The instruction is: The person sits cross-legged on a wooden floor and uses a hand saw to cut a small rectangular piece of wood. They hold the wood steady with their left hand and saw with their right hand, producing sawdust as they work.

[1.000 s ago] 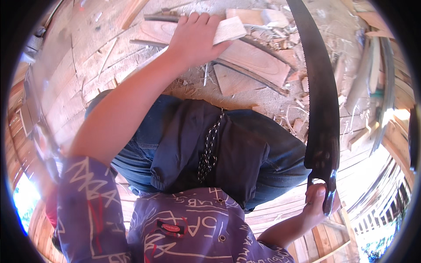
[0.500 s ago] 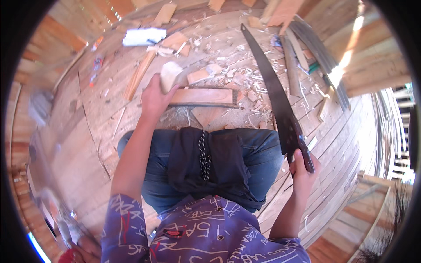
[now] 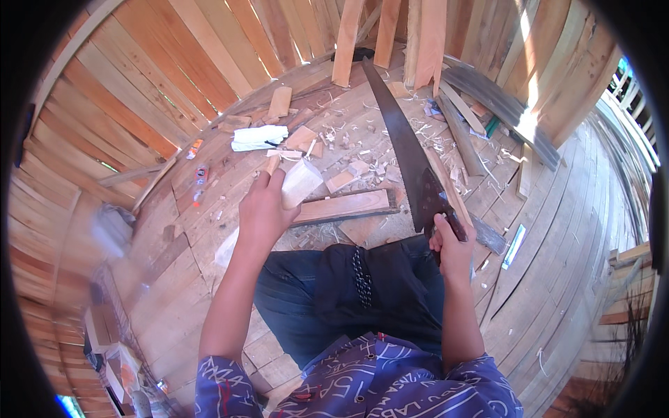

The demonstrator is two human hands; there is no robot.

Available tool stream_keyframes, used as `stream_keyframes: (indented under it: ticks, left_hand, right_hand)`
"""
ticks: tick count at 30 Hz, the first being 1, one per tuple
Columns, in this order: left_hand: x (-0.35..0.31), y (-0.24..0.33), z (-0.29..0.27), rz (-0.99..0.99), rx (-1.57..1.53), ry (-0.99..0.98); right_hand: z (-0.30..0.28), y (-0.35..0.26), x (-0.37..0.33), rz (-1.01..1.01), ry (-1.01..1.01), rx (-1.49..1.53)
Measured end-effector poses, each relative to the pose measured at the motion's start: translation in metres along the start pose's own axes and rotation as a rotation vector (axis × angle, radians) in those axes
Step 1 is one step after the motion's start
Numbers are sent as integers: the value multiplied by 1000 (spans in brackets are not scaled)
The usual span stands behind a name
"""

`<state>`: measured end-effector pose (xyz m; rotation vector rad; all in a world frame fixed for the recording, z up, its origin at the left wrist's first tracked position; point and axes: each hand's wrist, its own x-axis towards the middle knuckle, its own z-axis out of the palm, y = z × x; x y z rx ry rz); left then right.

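Note:
My left hand (image 3: pixel 266 210) is closed around a pale wooden block (image 3: pixel 302 182), whose cut face points forward and right. My right hand (image 3: pixel 451 244) grips the dark handle of a handsaw (image 3: pixel 398 129); the long blade points forward and slightly left, its toothed edge on the left. Beneath and just right of the held block, a short plank (image 3: pixel 341 207) with a dark edge lies on the floor in front of my knees. The saw's blade is apart from both pieces of wood.
Wood shavings and small offcuts (image 3: pixel 357 167) litter the plank floor ahead. A white bundle (image 3: pixel 259 138) lies beyond my left hand. Boards (image 3: pixel 425 42) lean on the far wall, and grey planks (image 3: pixel 502 104) lie at the far right. An orange-and-blue item (image 3: pixel 201 175) sits left.
The view has tilted up, showing more of the far wall. My left hand still holds the block, now turned with its face toward the right. The saw has come closer to the plank.

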<state>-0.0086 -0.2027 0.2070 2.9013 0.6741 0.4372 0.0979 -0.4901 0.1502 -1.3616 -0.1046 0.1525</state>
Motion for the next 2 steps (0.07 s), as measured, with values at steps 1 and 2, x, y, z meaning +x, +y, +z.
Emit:
stream_keyframes:
  ticks: [1,2]
  left_hand:
    - [-3,0,-11,-58,20,-54]
    - [-4,1,-21,-100,30,-150]
  right_hand:
    - [9,8,4,1,-7,31]
    - [16,14,13,-8,-7,32]
